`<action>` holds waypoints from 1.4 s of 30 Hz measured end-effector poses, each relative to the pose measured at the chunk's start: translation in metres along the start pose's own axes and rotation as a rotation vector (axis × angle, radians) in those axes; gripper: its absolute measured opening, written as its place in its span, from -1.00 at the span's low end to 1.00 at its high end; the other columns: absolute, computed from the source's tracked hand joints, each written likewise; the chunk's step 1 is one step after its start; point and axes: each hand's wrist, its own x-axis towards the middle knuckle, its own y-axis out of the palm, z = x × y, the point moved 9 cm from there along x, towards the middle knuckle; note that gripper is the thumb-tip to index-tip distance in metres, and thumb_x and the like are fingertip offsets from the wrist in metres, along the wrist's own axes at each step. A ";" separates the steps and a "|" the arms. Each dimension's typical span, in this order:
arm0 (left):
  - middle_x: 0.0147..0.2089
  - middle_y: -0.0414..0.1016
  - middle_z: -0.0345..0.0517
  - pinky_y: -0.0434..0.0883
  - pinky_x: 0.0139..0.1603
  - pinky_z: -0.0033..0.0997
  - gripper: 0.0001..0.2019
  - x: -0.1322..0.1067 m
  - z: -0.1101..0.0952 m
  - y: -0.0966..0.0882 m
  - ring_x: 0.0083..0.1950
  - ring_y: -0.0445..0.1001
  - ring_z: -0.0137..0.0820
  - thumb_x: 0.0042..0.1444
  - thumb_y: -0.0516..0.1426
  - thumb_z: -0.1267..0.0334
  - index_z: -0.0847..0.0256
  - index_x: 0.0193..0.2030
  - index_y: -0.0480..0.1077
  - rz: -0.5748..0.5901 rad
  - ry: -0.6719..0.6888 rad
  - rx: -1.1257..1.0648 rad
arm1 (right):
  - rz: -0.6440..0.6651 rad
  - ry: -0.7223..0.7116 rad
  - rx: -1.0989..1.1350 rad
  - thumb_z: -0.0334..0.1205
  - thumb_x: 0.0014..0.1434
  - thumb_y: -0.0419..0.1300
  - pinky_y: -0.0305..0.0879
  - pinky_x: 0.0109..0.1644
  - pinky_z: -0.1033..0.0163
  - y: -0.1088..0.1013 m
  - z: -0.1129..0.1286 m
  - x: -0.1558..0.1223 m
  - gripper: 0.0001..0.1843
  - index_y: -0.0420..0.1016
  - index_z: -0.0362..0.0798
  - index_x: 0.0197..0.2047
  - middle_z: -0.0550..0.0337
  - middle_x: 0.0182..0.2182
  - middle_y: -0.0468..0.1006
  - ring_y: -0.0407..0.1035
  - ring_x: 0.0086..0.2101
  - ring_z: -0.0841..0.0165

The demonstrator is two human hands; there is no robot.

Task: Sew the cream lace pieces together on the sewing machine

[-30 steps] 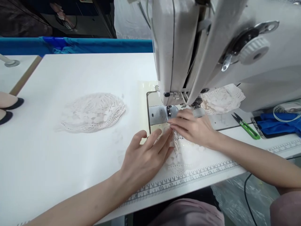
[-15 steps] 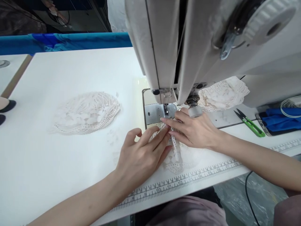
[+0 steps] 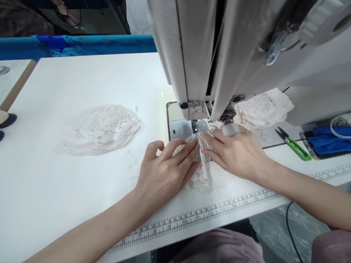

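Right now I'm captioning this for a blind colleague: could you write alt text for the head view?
A person's left hand and right hand touch white lace near the needle of a sewing machine. A lace pile lies left on the white table, another pile beyond the right hand, green-handled snips at right.

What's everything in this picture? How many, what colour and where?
machine: 1, whitish, top right
lace: 1, white, under the hands
left lace pile: 1, white, on table
right lace pile: 1, white, beside machine
snips: 1, green and black, right
blue cloth: 1, blue, right edge
ruler: 1, white with black marks, table front
table: 1, white, centre
blue fabric: 1 strip, blue, behind table
plastic: count unclear, clear, bottom right
dark background: too unclear to count
left hand: 1, bare, on lace
right hand: 1, bare, at lace
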 end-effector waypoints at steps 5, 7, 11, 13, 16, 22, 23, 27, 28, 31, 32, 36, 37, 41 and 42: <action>0.09 0.50 -0.21 0.21 -0.17 -0.14 -0.76 -0.001 0.001 0.001 0.03 0.48 -0.24 0.24 0.12 0.31 0.19 0.04 0.43 0.011 -0.015 0.000 | 0.006 0.133 -0.072 -0.05 0.38 -0.07 0.02 -0.36 0.21 -0.001 -0.017 0.001 -0.55 0.52 -0.18 -0.04 0.06 -0.40 0.58 0.37 -0.38 0.30; 0.09 0.50 -0.23 0.22 -0.17 -0.14 -0.77 -0.001 0.002 0.001 0.04 0.48 -0.24 0.24 0.12 0.32 0.19 0.02 0.44 0.008 -0.021 -0.004 | -0.044 0.050 -0.018 -0.10 0.38 -0.05 -0.01 -0.39 0.22 -0.005 -0.007 0.001 -0.61 0.52 -0.11 -0.02 0.12 -0.36 0.59 0.35 -0.40 0.35; 0.10 0.49 -0.25 0.22 -0.17 -0.15 -0.76 0.001 0.003 0.000 0.07 0.47 -0.24 0.24 0.12 0.33 0.18 0.03 0.44 -0.001 -0.028 0.002 | -0.061 -0.024 0.033 -0.15 0.37 -0.02 -0.02 -0.36 0.21 0.000 0.009 -0.001 -0.64 0.49 -0.14 0.02 0.09 -0.19 0.58 0.35 -0.27 0.32; 0.11 0.49 -0.21 0.21 -0.15 -0.15 -0.74 0.001 0.003 0.001 0.09 0.46 -0.24 0.24 0.12 0.31 0.17 0.06 0.42 0.017 -0.036 0.021 | -0.048 -0.018 0.023 -0.16 0.37 -0.03 -0.02 -0.35 0.20 0.005 0.011 -0.002 -0.63 0.49 -0.18 0.01 0.06 -0.16 0.57 0.35 -0.23 0.29; 0.12 0.48 -0.14 0.22 -0.12 -0.14 -0.71 0.000 0.003 0.002 0.11 0.45 -0.23 0.25 0.11 0.25 0.18 0.10 0.40 0.041 -0.045 0.046 | -0.036 -0.009 0.001 -0.16 0.38 -0.05 -0.02 -0.32 0.19 0.008 0.010 -0.001 -0.63 0.48 -0.18 0.02 0.06 -0.16 0.56 0.34 -0.19 0.28; 0.11 0.50 -0.07 0.22 -0.10 -0.14 -0.66 -0.002 0.005 0.005 0.12 0.43 -0.20 0.26 0.09 0.19 0.20 0.14 0.38 0.055 -0.064 0.075 | -0.018 0.003 -0.066 -0.14 0.40 -0.09 -0.01 -0.29 0.17 0.009 0.006 0.001 -0.58 0.43 -0.18 0.09 0.03 -0.14 0.55 0.32 -0.19 0.27; 0.10 0.50 -0.07 0.21 -0.10 -0.14 -0.66 -0.002 0.005 0.006 0.12 0.43 -0.20 0.26 0.09 0.19 0.20 0.14 0.38 0.055 -0.067 0.080 | -0.016 0.002 -0.071 -0.14 0.40 -0.10 0.00 -0.29 0.17 0.009 0.006 0.002 -0.58 0.42 -0.18 0.10 0.02 -0.13 0.55 0.32 -0.19 0.27; 0.11 0.50 -0.05 0.21 -0.10 -0.15 -0.66 0.000 0.005 0.007 0.12 0.43 -0.21 0.27 0.08 0.18 0.21 0.13 0.38 0.052 -0.069 0.090 | -0.014 0.005 -0.073 -0.14 0.40 -0.12 0.03 -0.26 0.17 0.013 0.005 0.003 -0.57 0.41 -0.18 0.11 0.02 -0.12 0.54 0.31 -0.17 0.27; 0.11 0.50 -0.04 0.21 -0.10 -0.16 -0.66 0.000 0.005 0.007 0.12 0.43 -0.21 0.27 0.08 0.18 0.21 0.13 0.38 0.052 -0.069 0.088 | -0.017 0.005 -0.071 -0.14 0.41 -0.12 0.04 -0.25 0.17 0.013 0.005 0.003 -0.57 0.41 -0.18 0.11 0.02 -0.12 0.54 0.31 -0.16 0.26; 0.12 0.49 -0.04 0.23 -0.09 -0.15 -0.67 0.001 0.006 0.007 0.12 0.43 -0.20 0.27 0.07 0.18 0.20 0.14 0.38 0.050 -0.075 0.077 | -0.019 0.004 -0.054 -0.15 0.40 -0.12 0.06 -0.24 0.17 0.013 0.004 0.003 -0.58 0.42 -0.18 0.09 0.02 -0.15 0.54 0.31 -0.16 0.26; 0.12 0.49 -0.03 0.23 -0.09 -0.15 -0.67 0.001 0.006 0.007 0.12 0.43 -0.19 0.27 0.07 0.19 0.19 0.14 0.38 0.050 -0.077 0.071 | -0.016 0.004 -0.049 -0.16 0.40 -0.11 0.07 -0.23 0.16 0.013 0.004 0.003 -0.59 0.43 -0.18 0.08 0.03 -0.16 0.54 0.31 -0.16 0.25; 0.12 0.49 -0.01 0.25 -0.10 -0.13 -0.67 0.001 0.007 0.005 0.12 0.43 -0.17 0.26 0.08 0.21 0.19 0.13 0.38 0.051 -0.084 0.040 | -0.009 0.002 -0.036 -0.18 0.39 -0.09 0.09 -0.22 0.16 0.012 0.004 0.003 -0.62 0.47 -0.16 0.04 0.03 -0.16 0.54 0.32 -0.18 0.25; 0.12 0.48 0.00 0.25 -0.10 -0.12 -0.67 0.002 0.007 0.005 0.11 0.44 -0.16 0.26 0.08 0.21 0.19 0.14 0.38 0.051 -0.086 0.029 | -0.008 0.001 -0.032 -0.18 0.39 -0.08 0.10 -0.21 0.15 0.012 0.004 0.003 -0.63 0.48 -0.15 0.02 0.04 -0.17 0.54 0.33 -0.19 0.25; 0.13 0.48 0.01 0.26 -0.11 -0.12 -0.66 0.002 0.008 0.004 0.11 0.44 -0.14 0.25 0.09 0.21 0.18 0.14 0.37 0.048 -0.098 0.006 | -0.006 0.005 -0.028 -0.18 0.37 -0.04 0.12 -0.20 0.15 0.011 0.004 0.005 -0.65 0.49 -0.15 0.00 0.06 -0.18 0.55 0.33 -0.23 0.27; 0.13 0.48 0.01 0.26 -0.11 -0.12 -0.67 0.002 0.007 0.004 0.11 0.44 -0.15 0.25 0.09 0.21 0.18 0.13 0.38 0.049 -0.098 0.012 | -0.008 0.007 -0.030 -0.18 0.37 -0.03 0.12 -0.20 0.15 0.011 0.004 0.005 -0.65 0.49 -0.15 0.01 0.07 -0.18 0.54 0.33 -0.23 0.27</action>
